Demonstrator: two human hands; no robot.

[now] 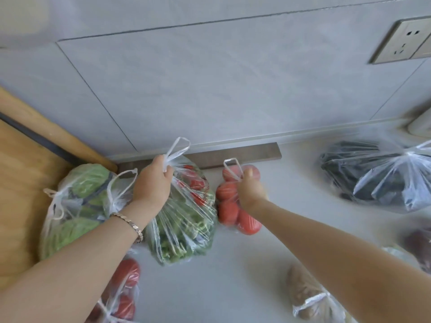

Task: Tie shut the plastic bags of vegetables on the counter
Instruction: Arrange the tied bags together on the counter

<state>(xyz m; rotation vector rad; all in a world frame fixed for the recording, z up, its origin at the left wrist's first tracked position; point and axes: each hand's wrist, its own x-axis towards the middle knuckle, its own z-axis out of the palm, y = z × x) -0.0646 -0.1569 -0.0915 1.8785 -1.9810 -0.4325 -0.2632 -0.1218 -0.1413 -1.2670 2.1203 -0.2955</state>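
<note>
My left hand [154, 183] grips the gathered handles of a clear bag of green leafy vegetables [184, 227] at the counter's middle. Its handle loops stick up above my fist. My right hand [250, 191] is closed on the handles of a clear bag of tomatoes [229, 206] just to the right. A tied bag of cabbage [77, 206] lies at the left, partly under my left forearm.
A wooden board [21, 183] lies at the far left. Another tomato bag [123, 290] sits near the bottom left, a dark-vegetable bag [377, 176] at right, and a brown-vegetable bag [307, 297] at the bottom right. The tiled wall [210, 89] with a socket [405, 40] stands behind.
</note>
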